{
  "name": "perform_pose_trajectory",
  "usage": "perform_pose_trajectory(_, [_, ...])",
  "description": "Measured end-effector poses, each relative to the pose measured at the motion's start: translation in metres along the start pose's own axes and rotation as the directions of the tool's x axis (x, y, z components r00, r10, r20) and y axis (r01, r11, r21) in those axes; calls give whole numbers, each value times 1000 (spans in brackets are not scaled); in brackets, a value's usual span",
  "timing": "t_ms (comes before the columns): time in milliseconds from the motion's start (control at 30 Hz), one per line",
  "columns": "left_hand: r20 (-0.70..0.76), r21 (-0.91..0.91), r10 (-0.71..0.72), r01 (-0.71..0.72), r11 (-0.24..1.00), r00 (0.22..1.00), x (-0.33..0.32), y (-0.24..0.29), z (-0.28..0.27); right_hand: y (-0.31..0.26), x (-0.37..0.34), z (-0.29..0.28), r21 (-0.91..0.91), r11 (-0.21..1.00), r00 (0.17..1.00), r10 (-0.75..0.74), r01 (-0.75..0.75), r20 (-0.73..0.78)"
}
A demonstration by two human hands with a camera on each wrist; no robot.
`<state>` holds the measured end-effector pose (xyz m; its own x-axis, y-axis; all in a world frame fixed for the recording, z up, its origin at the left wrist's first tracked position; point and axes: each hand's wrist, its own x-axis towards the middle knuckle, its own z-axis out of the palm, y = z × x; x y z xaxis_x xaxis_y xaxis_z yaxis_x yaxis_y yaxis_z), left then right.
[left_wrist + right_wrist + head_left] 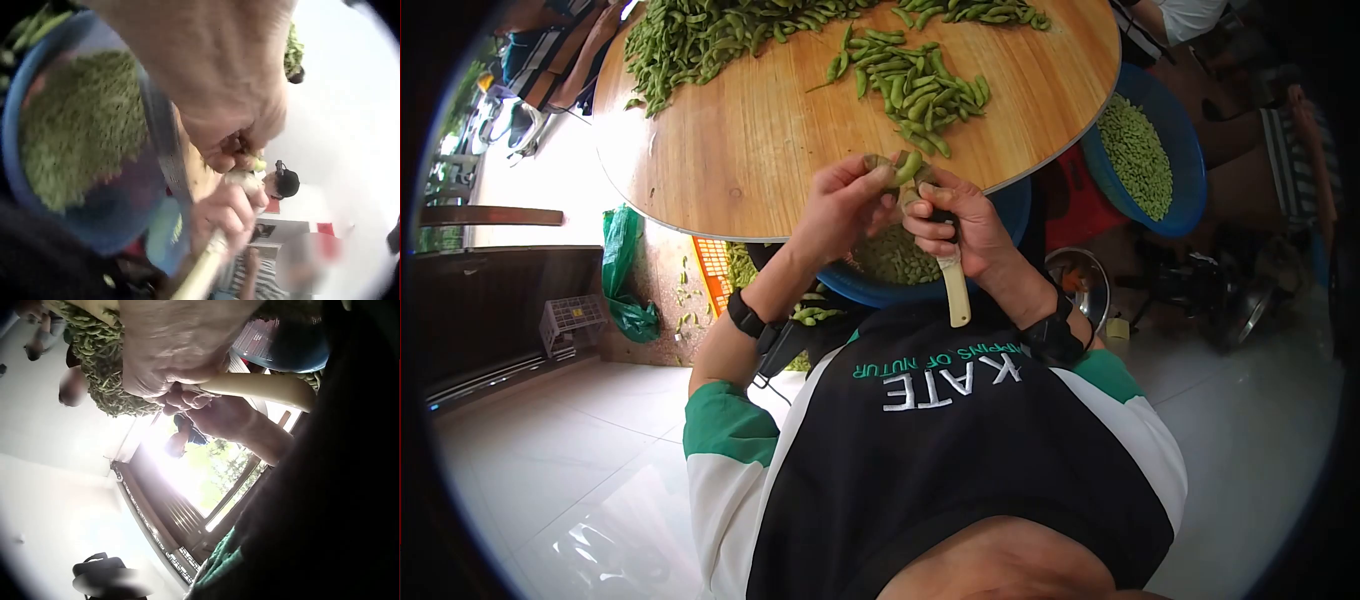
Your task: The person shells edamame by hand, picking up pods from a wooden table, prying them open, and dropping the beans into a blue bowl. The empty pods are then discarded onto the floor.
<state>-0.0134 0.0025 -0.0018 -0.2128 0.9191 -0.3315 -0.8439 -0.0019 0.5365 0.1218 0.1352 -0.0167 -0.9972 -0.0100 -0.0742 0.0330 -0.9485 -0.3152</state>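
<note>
In the head view my left hand point(847, 208) pinches a green bean pod point(910, 168) between thumb and fingers at the table's near edge. My right hand point(965, 222) meets it there, its fingers curled round a cream-handled tool point(956, 290) that looks like a knife. The handle points down toward the body, and its working end is hidden among the fingers. Both hands also come together in the left wrist view, with the right hand point(225, 212) below. Under them stands a blue basin point(855, 285) of shelled green beans.
A round wooden table point(730, 160) bears a small heap of pods point(925, 90) and a large pile point(700, 45) behind. At the right, another blue basin point(1190, 195) holds shelled beans. An orange basket point(712, 268), a green bag point(622, 260) and a steel bowl point(1103, 300) stand lower down.
</note>
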Motion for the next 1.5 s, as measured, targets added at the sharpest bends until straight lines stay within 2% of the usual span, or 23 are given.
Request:
perform_pose_trajectory(33, [4, 420, 268, -245, 874, 963, 2, -4, 0, -1, 0, 0, -7, 1000, 998, 0, 0, -65])
perform_pose_trajectory(67, [123, 747, 490, -406, 527, 863, 3, -5, 0, -2, 0, 0, -8, 1000, 998, -4, 3, -66])
perform_pose_trajectory(100, [121, 746, 488, -403, 530, 864, 2, -2, 1, -1, -1, 1, -11, 1000, 997, 6, -6, -80])
perform_pose_trajectory(167, [548, 830, 467, -381, -408, 694, -3, 8, 3, 1, -3, 1, -14, 1000, 995, 24, -25, -95])
perform_pose_trajectory(200, [586, 803, 475, -393, -447, 656, -6, 9, 10, 2, -3, 0, -8, 1000, 996, 27, -28, -80])
perform_pose_trajectory(233, [587, 803, 476, -393, -448, 655, -6, 9, 10, 2, -3, -1, -1, 1000, 997, 29, -29, -65])
perform_pose_trajectory(333, [376, 917, 519, -389, -88, 768, -6, 6, 9, 5, -2, -4, -49, 999, 997, -6, 2, -72])
perform_pose_trajectory(400, [-159, 689, 304, -116, 716, 939, -4, 2, 9, 4, -2, 0, -105, 994, 994, -39, 28, -104])
perform_pose_trajectory(600, [-47, 103, -44, 49, 993, 998, -5, 1, 3, 2, -12, -5, -525, 844, 973, -199, 111, -115])
perform_pose_trajectory(667, [-132, 368, 30, 21, 930, 991, -6, -1, 11, -1, -13, -9, -563, 820, 974, -199, 105, -108])
perform_pose_trajectory(733, [-142, 778, 325, -98, 620, 935, -5, -16, 19, -1, -13, -10, -733, 677, 960, -243, 67, -138])
perform_pose_trajectory(767, [-144, 778, 322, -94, 621, 936, -6, -21, 18, 2, -13, -8, -731, 680, 960, -243, 64, -142])
perform_pose_trajectory(833, [173, 955, 465, -264, 138, 868, -7, -25, 19, 7, -9, 1, -929, 292, 826, -563, 227, 25])
perform_pose_trajectory(900, [182, 952, 473, -274, 134, 862, -9, -23, 24, 0, -11, 10, -919, 343, 854, -520, 193, -15])
perform_pose_trajectory(967, [319, 945, 470, -316, -88, 823, -13, -23, 28, -3, -13, 8, -906, 395, 880, -471, 152, -58])
perform_pose_trajectory(1033, [327, 944, 469, -311, -113, 821, -15, -23, 31, -6, -10, 0, -966, -120, 813, -522, 229, 258])
perform_pose_trajectory(1133, [283, 959, 437, -265, -104, 853, -18, -26, 30, -2, -10, 5, -930, -279, 736, -572, 241, 362])
perform_pose_trajectory(1233, [244, 970, 386, -221, -102, 890, -22, -29, 31, -1, -10, -3, -918, -350, 784, -509, 188, 355])
perform_pose_trajectory(1367, [179, 984, 410, -158, -85, 895, -25, -31, 35, -2, -9, -6, -940, -280, 809, -495, 197, 317])
perform_pose_trajectory(1400, [179, 984, 411, -158, -85, 894, -23, -33, 31, -2, -9, -6, -988, -31, 847, -512, 149, 144])
perform_pose_trajectory(1433, [149, 959, 481, -245, 141, 864, -18, -35, 25, -2, -8, -5, -971, 220, 873, -486, 91, -28])
perform_pose_trajectory(1467, [102, 875, 543, -335, 350, 834, -13, -35, 21, -2, -7, -5, -971, 219, 873, -487, 96, -23])
perform_pose_trajectory(1500, [101, 876, 544, -334, 349, 833, -11, -34, 20, 0, -6, -5, -877, 469, 885, -445, 102, -135])
